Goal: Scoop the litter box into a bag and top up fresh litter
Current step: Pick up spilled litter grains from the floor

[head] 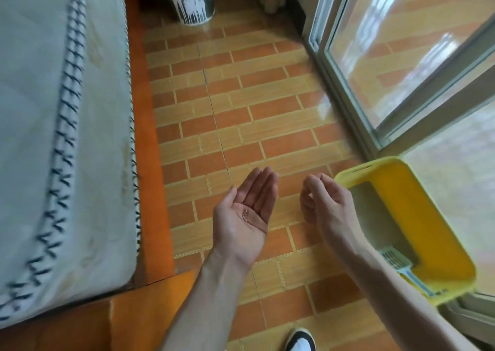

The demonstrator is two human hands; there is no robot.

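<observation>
Brick-patterned floor tiles [241, 104] filled the view, with a mattress [53, 136] on an orange frame [144, 163] along the left and a sliding glass door [401, 56] along the right. At the far end stood a paint-streaked bucket [194, 0]. I saw the yellow litter box [439, 246] on the floor at lower right, against the door track, with pale litter [380, 216] inside. A white slotted scoop [396, 263] lay in the box's near corner, its handle resting over the rim. My left hand [246, 211] was held palm up over the tiles, fingers straight and together, gripping nothing; a few small grains [245, 214] sat on the palm. My right hand [326, 203] hovered just beside the box's left rim, back upward, fingers loosely curled with thumb near the fingertips; I could not tell whether anything was pinched there. One shoe [300, 341] showed at the bottom edge.
</observation>
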